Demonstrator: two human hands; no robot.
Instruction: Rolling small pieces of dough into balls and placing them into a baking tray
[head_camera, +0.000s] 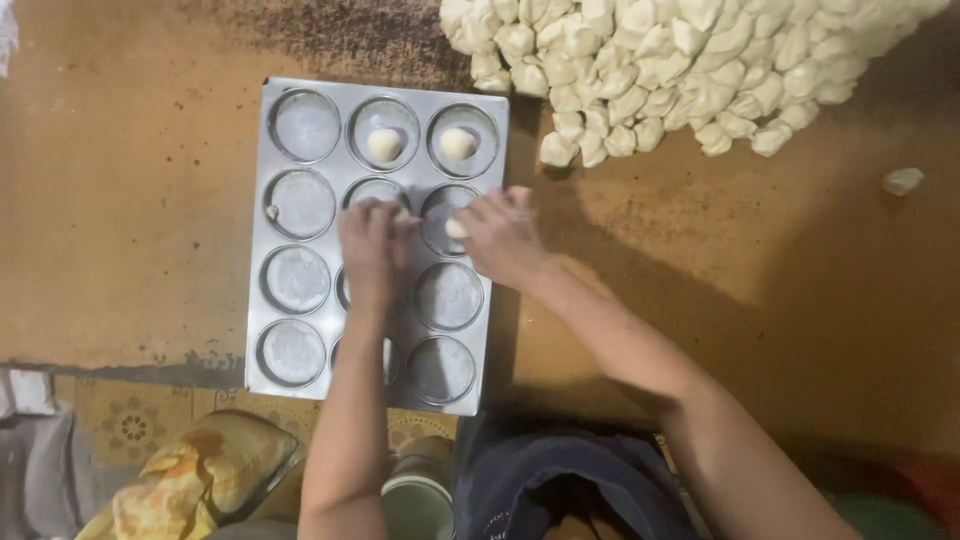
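A metal baking tray with round cups lies on a brown worktop. Two cups in its far row each hold a small dough ball and a second dough ball. My left hand hovers over the middle cup of the second row, fingers curled; whether it holds dough is hidden. My right hand pinches a small pale dough piece over the right cup of that row.
A large heap of cut dough pieces is piled at the far right of the worktop. One stray piece lies apart at the right. A patterned cloth and a round container sit below the worktop's near edge.
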